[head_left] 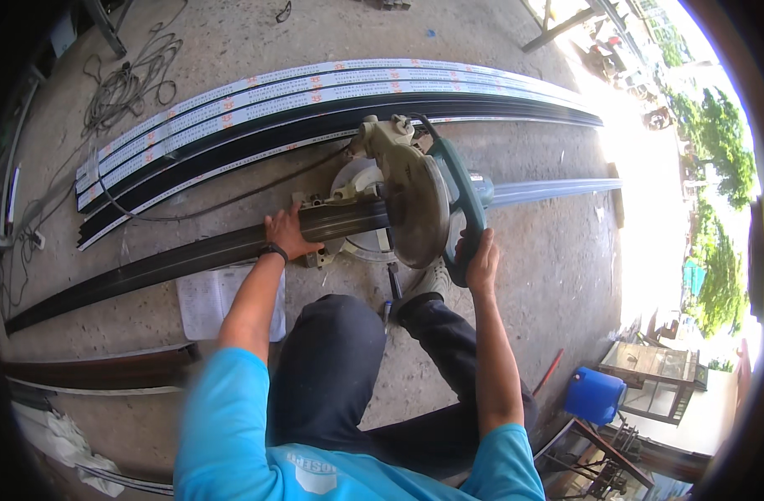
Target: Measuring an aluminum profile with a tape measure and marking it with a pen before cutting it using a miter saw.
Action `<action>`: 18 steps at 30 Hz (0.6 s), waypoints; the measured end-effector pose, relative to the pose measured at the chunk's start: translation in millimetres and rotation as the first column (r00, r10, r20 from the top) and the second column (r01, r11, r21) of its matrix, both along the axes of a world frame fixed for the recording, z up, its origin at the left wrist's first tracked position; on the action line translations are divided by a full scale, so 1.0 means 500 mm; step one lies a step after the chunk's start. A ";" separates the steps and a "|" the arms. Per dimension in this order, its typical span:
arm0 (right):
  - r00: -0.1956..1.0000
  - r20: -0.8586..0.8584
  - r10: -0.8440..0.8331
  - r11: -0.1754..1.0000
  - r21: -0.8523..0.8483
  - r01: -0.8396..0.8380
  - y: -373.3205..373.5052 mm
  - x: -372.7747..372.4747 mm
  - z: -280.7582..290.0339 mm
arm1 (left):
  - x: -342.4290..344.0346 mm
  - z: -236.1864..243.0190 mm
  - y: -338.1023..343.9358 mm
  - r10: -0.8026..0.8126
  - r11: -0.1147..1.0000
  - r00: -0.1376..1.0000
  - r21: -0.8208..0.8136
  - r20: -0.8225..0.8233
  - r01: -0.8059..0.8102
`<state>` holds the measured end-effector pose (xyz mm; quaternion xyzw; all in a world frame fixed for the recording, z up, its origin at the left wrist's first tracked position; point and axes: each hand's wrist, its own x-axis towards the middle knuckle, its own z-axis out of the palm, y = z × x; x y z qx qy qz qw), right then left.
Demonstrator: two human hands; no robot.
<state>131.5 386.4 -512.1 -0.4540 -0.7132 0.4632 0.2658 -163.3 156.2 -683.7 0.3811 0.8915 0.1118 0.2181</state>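
A miter saw (pixel 411 196) with a round blade, pale body and green handle stands on the floor in front of me. My right hand (pixel 480 264) is wrapped round the end of its handle. Across the saw's base runs a long dark metal profile (pixel 148 271), stretching far to the left. My left hand (pixel 290 235) grips this profile just left of the saw, thumb toward the blade. The blade hangs over the profile and hides where the two meet. Right of the saw, a long bluish-grey profile (pixel 557 191) lies in line with it.
Several long profiles with white printed film (pixel 273 93) lie beyond the saw. A black cable (pixel 206 215) runs left from the saw toward coiled cord (pixel 123 100). An open notebook (pixel 202 302) lies under the dark profile. A blue container (pixel 595 396) stands at lower right.
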 end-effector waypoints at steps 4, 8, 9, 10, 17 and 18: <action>0.998 -0.051 -0.038 0.998 -0.042 0.036 -0.005 0.006 -0.017 | 0.003 0.001 -0.001 0.005 1.000 1.000 -0.002 -0.006 -0.005; 0.997 -0.066 -0.028 0.999 -0.033 0.026 -0.005 0.009 -0.021 | 0.004 0.001 -0.003 0.012 0.999 1.000 0.039 -0.014 -0.011; 0.998 -0.054 -0.033 0.999 -0.021 0.032 -0.005 0.009 -0.021 | 0.003 0.001 -0.003 0.005 0.999 1.000 0.052 -0.006 -0.005; 0.998 -0.059 -0.039 0.999 -0.026 0.037 -0.005 0.009 -0.022 | 0.002 0.001 -0.003 0.006 0.999 1.000 0.044 0.018 -0.007; 0.999 -0.037 -0.031 0.999 -0.022 0.030 -0.001 0.014 -0.030 | 0.005 0.003 -0.003 0.016 0.998 1.000 0.056 0.004 -0.016; 0.999 -0.026 -0.033 0.999 -0.001 0.033 -0.001 0.015 -0.032 | 0.005 0.004 -0.003 0.013 0.998 1.000 0.057 0.003 -0.013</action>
